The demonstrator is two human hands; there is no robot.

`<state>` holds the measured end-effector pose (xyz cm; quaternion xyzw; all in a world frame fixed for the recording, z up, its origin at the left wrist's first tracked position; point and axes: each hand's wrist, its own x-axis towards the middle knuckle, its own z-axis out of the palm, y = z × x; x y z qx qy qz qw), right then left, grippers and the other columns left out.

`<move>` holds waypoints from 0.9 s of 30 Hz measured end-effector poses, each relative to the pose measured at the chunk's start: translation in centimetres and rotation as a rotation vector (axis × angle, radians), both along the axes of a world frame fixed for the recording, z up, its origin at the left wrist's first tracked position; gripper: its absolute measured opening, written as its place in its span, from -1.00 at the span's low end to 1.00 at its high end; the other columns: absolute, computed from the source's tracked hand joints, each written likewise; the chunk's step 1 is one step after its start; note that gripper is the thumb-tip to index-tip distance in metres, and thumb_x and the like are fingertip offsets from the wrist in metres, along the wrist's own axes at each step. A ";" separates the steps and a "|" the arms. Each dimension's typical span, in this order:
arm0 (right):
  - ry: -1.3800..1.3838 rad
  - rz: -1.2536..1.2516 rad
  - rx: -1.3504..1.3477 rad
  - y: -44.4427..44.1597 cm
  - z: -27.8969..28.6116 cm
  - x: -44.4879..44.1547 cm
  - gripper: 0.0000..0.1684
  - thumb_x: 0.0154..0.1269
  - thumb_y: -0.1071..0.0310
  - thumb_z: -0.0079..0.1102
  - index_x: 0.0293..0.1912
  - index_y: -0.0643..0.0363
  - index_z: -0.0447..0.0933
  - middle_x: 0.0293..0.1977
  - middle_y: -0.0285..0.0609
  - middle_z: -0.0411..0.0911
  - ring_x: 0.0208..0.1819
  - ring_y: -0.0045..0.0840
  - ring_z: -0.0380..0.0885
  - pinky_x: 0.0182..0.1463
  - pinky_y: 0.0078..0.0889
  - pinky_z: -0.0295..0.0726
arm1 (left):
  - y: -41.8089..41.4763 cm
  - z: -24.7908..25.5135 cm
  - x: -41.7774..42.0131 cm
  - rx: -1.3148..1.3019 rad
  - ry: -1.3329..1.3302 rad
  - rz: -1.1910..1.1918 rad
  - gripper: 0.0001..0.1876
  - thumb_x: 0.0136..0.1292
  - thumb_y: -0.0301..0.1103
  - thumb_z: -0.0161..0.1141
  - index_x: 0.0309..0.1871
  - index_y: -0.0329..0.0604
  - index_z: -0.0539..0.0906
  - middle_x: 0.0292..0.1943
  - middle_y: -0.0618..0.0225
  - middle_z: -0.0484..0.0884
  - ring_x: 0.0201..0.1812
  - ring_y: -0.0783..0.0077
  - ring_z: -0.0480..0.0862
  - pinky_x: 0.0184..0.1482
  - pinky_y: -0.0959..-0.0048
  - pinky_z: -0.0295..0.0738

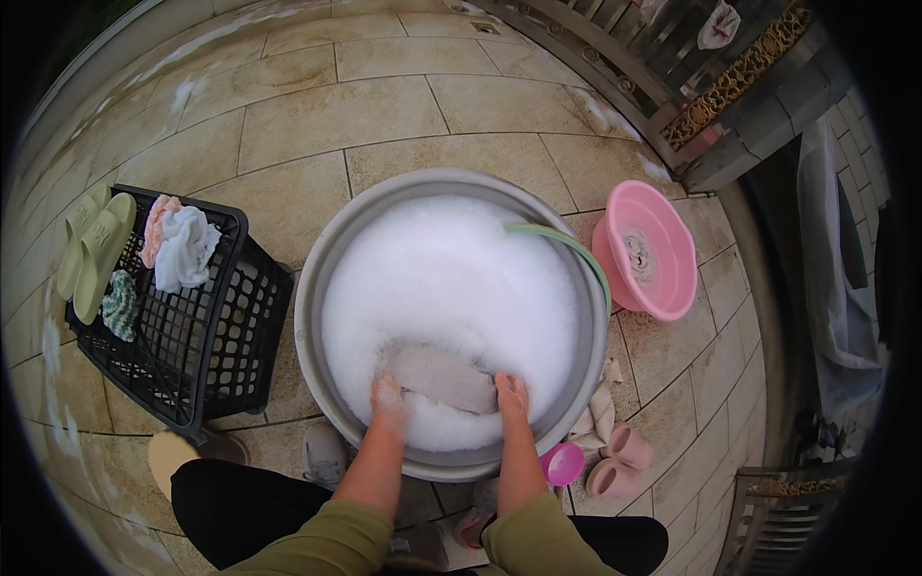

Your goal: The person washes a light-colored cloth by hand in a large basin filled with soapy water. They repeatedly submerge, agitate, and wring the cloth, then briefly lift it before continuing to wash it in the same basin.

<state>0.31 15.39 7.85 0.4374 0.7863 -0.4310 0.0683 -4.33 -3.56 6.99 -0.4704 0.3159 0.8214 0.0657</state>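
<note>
A wide grey tub point(311, 288) stands before me, filled with thick white suds point(446, 273). Near its front side, a greyish fabric item point(446, 378) shows at the surface of the foam, its lower part hidden. My left hand point(389, 397) grips the item's left end, with suds over the fingers. At the opposite end my right hand point(511, 394) holds it, thumb and fingers partly visible. A green hose point(558, 237) comes over the tub's right rim, its end resting at the foam.
To the left, a black plastic basket point(241, 302) carries green slippers point(101, 248), white cloth point(186, 248) and a green-white scrunchie point(120, 306). On the right are a pink basin point(666, 237) with something wet inside, a magenta bowl point(563, 464), pink slippers point(621, 464) and beige cloth point(596, 410).
</note>
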 end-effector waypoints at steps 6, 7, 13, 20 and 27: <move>0.167 0.477 -0.400 -3.8 -5.4 0.6 -0.50 -0.04 0.18 0.07 -0.12 0.28 0.31 -0.15 0.04 0.37 -0.11 -0.27 0.36 -0.06 -0.42 0.28 | 2.0 0.0 0.8 0.408 0.106 -0.179 -0.59 0.22 -0.07 -0.27 -0.03 -0.15 0.37 -0.11 0.28 0.43 -0.13 0.31 0.43 -0.08 0.38 0.35; 0.236 0.520 -0.245 -6.1 -3.1 0.4 -0.52 -0.06 0.17 0.07 -0.16 0.28 0.32 -0.20 0.07 0.40 -0.15 -0.25 0.38 -0.09 -0.40 0.30 | 2.1 -0.3 0.8 0.363 0.094 -0.230 -0.56 0.23 -0.04 -0.31 -0.02 -0.14 0.36 -0.10 0.29 0.42 -0.12 0.31 0.42 -0.07 0.38 0.34; 0.125 0.477 0.095 -11.4 5.1 -0.7 -0.52 0.00 -0.10 -0.07 -0.35 0.15 0.37 -0.50 0.11 0.45 -0.39 -0.04 0.41 -0.29 -0.17 0.35 | 1.7 3.7 0.4 -0.077 0.385 -0.576 -0.61 0.21 -0.13 -0.26 -0.02 -0.19 0.34 -0.14 0.26 0.43 -0.13 0.30 0.43 -0.06 0.39 0.32; 0.247 0.261 -0.146 -8.5 2.5 -0.9 -0.62 0.05 0.08 0.00 -0.51 0.26 0.35 -0.57 -0.02 0.40 -0.47 -0.29 0.35 -0.37 -0.36 0.33 | 3.1 3.1 0.1 -0.205 -0.006 -0.504 -0.64 0.18 -0.18 -0.16 -0.04 -0.20 0.34 -0.15 0.26 0.43 -0.14 0.30 0.44 -0.11 0.37 0.36; 0.160 0.326 0.001 -4.5 0.1 -0.1 -0.75 0.06 0.22 0.03 -0.39 0.22 0.33 -0.64 -0.31 0.32 -0.56 -0.63 0.23 -0.45 -0.55 0.28 | 1.3 0.7 0.3 0.152 -0.078 -0.095 -0.68 0.14 -0.26 -0.04 -0.07 -0.21 0.35 -0.17 0.27 0.44 -0.17 0.33 0.46 -0.18 0.37 0.40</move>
